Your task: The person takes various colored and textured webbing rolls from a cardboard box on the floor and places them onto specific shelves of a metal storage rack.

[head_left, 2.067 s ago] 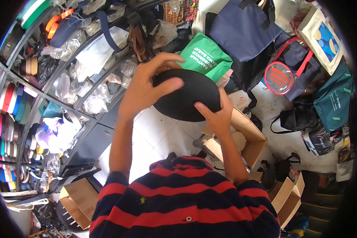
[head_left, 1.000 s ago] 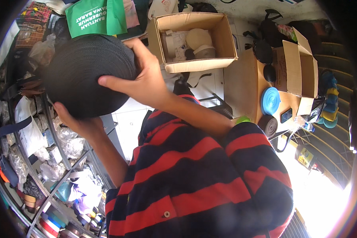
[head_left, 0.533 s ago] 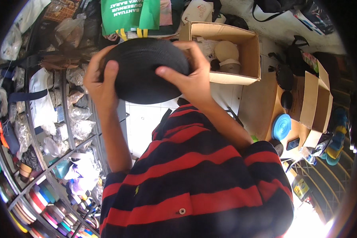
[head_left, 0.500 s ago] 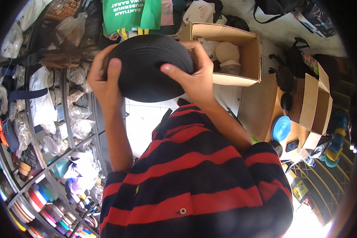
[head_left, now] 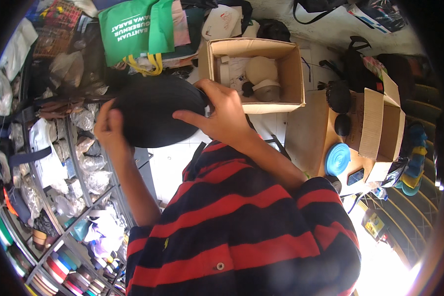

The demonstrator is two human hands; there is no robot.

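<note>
A large round roll of black webbing is held up in front of me between both hands. My left hand grips its left edge, thumb on the near face and the other fingers mostly hidden behind it. On the right edge my right hand is closed the same way, its thumb pressed on the roll's face. Just beyond the right hand stands an open cardboard box with cream and grey rolls inside.
Shelves with plastic-bagged goods and colourful strap rolls line the left side. A green bag lies ahead. On the right a wooden table bears a blue coil, a phone and another open carton.
Both hands have moved left and slightly lower in view with the black roll, which now shows its face flatter. The surroundings have shifted left too, with more of the cardboard box's inside visible.
</note>
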